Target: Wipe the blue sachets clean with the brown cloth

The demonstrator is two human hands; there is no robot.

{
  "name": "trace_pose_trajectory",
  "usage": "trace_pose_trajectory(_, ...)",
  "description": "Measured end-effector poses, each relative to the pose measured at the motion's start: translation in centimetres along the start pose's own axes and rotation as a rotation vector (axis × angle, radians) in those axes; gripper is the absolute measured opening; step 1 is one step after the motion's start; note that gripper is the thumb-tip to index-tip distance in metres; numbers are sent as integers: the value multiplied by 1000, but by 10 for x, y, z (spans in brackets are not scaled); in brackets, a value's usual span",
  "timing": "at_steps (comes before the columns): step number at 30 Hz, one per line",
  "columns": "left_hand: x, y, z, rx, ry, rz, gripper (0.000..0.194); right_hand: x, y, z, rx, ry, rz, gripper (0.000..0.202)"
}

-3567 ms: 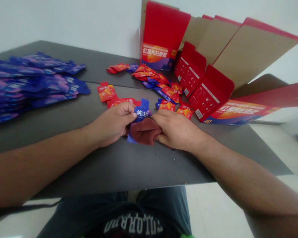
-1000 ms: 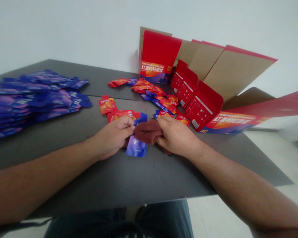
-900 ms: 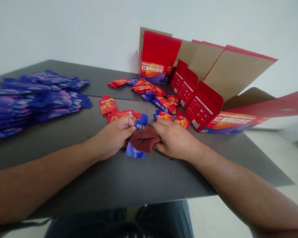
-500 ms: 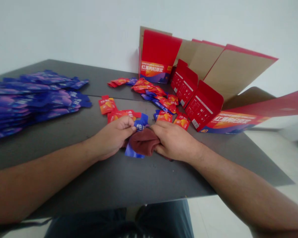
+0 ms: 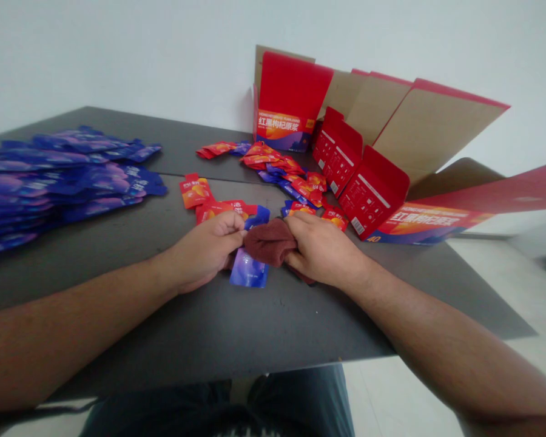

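Observation:
Between my hands is a blue-purple sachet (image 5: 249, 270) with white print. My left hand (image 5: 213, 246) is closed, thumb and finger pinching the sachet's left edge near its top. A folded brown cloth (image 5: 269, 241) lies across the sachet's upper middle, gripped in my right hand (image 5: 321, 249). The sachet's lower end shows below the cloth, and its blue top corner shows above. Some brown fabric also shows beneath my left hand. Just beyond my hands lie red-orange sachets (image 5: 195, 191).
Many blue sachets (image 5: 64, 188) are piled on the left of the dark table (image 5: 200, 340). Red and blue sachets (image 5: 277, 167) lie heaped at the back. Open red cartons (image 5: 373, 191) with raised flaps stand at the right, by the table's edge.
The brown cloth in my right hand has shifted up along the sachet, showing more of its lower end. My left hand keeps its pinch in nearly the same place.

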State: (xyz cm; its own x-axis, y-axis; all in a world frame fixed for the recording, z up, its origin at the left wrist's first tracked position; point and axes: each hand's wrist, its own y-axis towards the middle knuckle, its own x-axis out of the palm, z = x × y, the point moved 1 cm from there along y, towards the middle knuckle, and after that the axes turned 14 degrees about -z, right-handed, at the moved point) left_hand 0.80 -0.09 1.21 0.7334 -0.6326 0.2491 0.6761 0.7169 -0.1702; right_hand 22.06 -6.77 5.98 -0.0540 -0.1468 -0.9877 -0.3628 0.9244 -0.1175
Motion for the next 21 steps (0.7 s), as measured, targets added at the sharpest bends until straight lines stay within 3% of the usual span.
trace_pose_trajectory(5,-3,0,-3,72,24,-17,20,1,-2,-3,-149,-8,-52,22)
trace_pose_trajectory(11,0,-1,0,5,-3,-7,20,0,-1,-1,-26,-1,1,17)
trace_pose_trajectory(16,0,-1,1,62,33,-18,19,1,-2,-4,-165,-34,-60,23)
trace_pose_trajectory(21,0,-1,0,15,2,-9,21,1,-2,-2,-29,-9,-4,15)
